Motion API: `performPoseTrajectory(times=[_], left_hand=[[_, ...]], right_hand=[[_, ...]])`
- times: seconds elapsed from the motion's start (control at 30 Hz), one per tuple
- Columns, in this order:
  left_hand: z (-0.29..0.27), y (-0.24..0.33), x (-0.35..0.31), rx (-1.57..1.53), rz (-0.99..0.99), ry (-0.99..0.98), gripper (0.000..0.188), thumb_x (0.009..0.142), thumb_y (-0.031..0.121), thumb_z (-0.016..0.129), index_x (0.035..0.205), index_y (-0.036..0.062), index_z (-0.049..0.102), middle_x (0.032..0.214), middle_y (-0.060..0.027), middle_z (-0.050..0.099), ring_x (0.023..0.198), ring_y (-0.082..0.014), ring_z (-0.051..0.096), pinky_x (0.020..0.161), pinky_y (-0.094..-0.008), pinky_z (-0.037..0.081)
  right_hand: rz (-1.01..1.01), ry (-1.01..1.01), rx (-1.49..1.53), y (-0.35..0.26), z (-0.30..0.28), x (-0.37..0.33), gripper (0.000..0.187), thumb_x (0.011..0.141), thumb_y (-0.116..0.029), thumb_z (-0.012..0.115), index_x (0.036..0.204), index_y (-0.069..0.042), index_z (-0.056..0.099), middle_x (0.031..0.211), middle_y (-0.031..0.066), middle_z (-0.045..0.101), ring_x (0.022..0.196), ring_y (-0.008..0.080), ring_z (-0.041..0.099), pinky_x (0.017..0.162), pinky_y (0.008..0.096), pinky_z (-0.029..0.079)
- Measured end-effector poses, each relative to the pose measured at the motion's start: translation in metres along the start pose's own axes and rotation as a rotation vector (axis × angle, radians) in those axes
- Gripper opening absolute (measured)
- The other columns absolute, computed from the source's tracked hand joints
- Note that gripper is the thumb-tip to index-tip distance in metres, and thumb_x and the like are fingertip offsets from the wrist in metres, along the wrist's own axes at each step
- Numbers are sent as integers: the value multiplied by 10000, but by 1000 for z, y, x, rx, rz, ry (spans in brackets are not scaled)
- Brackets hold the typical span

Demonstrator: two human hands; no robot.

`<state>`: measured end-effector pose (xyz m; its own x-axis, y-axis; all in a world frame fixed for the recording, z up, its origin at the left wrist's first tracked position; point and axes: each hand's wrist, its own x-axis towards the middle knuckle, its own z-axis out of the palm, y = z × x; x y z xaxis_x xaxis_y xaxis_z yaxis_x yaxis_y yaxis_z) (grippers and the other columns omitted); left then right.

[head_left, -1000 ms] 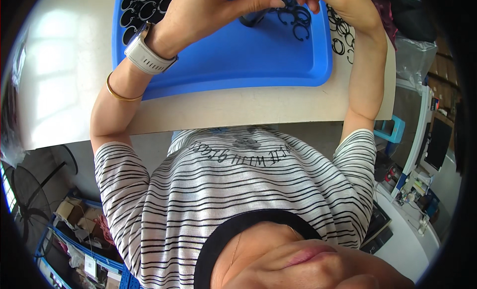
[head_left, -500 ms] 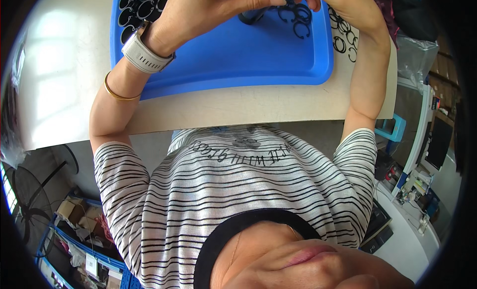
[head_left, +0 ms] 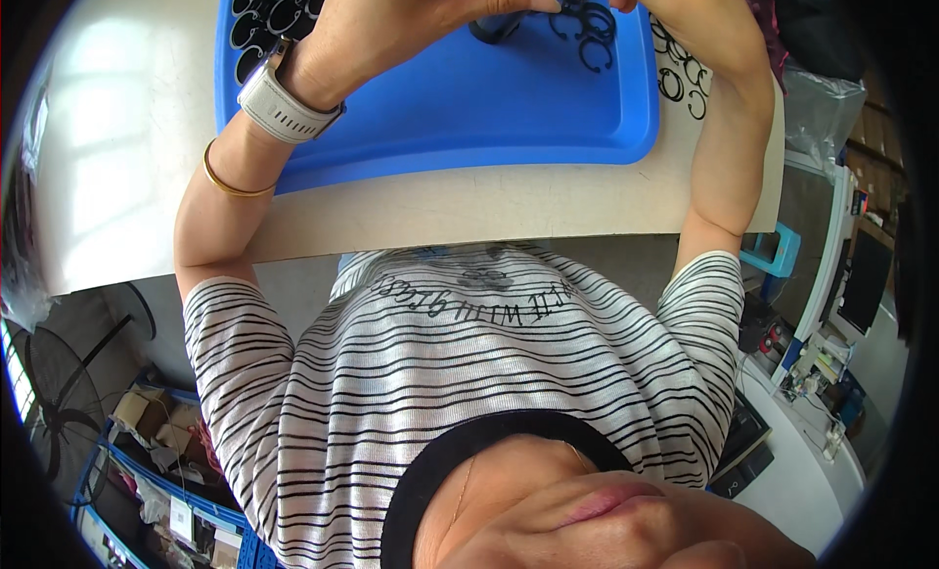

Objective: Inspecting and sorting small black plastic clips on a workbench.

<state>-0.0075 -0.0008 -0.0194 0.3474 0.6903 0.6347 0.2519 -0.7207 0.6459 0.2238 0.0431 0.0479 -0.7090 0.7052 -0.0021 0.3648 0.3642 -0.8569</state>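
Right hand (head_left: 696,13) has edged slightly outward, fingers bent; left hand (head_left: 396,19) stretches its thumb toward it. Can't tell either's opening or grip! Black rings (head_left: 591,38) sit near the right edge of the blue tray (head_left: 479,104), handily placed, presumably.

A line of dark lettering (head_left: 479,313) is curving across the chest of the striped shirt (head_left: 469,373), below and between the hands (head_left: 396,26). Far below them and off to the left, a white tag (head_left: 180,523) is showing on a blue shelf (head_left: 220,513), its marks too small to read.
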Motion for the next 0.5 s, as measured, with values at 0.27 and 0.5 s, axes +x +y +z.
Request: performPoseTrajectory(times=[0.27, 0.5], left_hand=[[2, 5, 1, 83, 12, -3, 484, 795, 181, 893, 1167, -1, 644, 1034, -83, 697, 917, -168, 685, 825, -299, 572], [5, 2, -1, -114, -89, -8, 463, 827, 178, 874, 1175, -15, 636, 1011, -93, 725, 912, -155, 693, 837, -294, 578]], right_hand=[[19, -25, -42, -7, 0, -2, 152, 1034, -137, 603, 1088, 5, 610, 824, 17, 666, 682, 62, 592, 615, 216, 489], [33, -41, -95, -11, 0, -2, 183, 1046, -164, 586, 1096, 10, 612, 810, 24, 671, 674, 66, 603, 612, 218, 495]])
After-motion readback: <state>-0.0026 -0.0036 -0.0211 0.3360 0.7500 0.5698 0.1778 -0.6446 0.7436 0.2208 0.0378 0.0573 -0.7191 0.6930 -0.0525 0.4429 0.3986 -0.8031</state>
